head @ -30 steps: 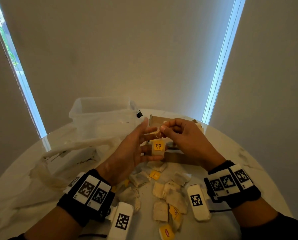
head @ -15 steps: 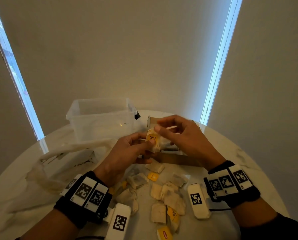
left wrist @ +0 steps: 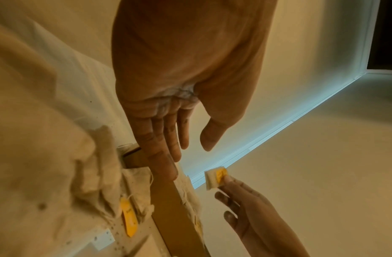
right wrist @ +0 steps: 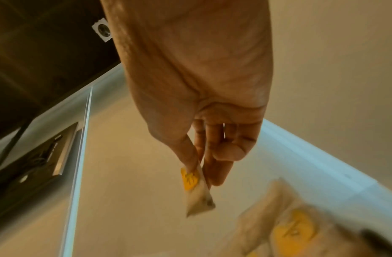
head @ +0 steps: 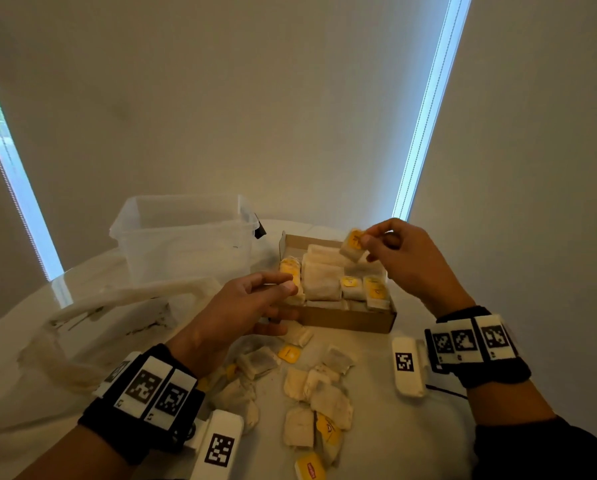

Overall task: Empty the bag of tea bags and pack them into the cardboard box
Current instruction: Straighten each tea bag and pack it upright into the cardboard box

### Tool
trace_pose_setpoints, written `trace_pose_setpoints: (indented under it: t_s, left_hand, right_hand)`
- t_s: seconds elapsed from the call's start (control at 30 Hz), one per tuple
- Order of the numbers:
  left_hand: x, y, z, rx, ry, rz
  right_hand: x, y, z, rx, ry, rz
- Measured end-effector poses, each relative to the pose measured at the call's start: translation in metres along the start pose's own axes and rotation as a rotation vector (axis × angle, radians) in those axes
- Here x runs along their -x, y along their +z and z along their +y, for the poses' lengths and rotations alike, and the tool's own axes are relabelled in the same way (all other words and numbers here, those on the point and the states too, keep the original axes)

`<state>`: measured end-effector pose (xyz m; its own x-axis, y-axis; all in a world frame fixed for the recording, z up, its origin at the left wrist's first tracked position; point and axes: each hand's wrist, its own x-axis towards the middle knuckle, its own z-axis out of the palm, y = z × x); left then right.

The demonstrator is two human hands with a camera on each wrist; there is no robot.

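Over box [head: 345,320], R hand [head: 404,261] pinches tea bag [head: 351,247] tilted, tag up.

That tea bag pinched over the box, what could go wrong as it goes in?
The right hand pinches the tea bag only at its corner, so it might slip. The cardboard box already looks crowded, so pushing it in could crumple or dislodge packed bags.

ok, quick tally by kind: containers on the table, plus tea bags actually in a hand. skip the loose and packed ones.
cardboard box: 1
clear plastic tub: 1
cloth bag: 1
tea bag pinched in the right hand: 1
tea bag in the left hand: 0
Total: 4
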<state>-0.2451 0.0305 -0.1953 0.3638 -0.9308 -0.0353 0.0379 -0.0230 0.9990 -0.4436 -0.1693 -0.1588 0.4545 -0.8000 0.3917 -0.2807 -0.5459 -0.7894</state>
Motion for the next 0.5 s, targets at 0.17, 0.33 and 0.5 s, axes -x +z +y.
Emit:
trace_pose_setpoints:
  t_s: [0.17,0.33,0.5]
  left_hand:
    - [0.001,0.001,0.001,-0.049,-0.032,-0.03]
    - [0.001,0.002,0.002,-0.071,-0.047,-0.038]
    - [0.002,0.002,0.003,-0.083,-0.067,-0.034]
  right_hand:
    - [0.001,-0.009,0.01,0.18,0.062,-0.229]
    - [0.007,-0.013,0.005,0.199,0.108,-0.395]
    - [0.005,-0.005,0.009,0.306,0.146,-0.43]
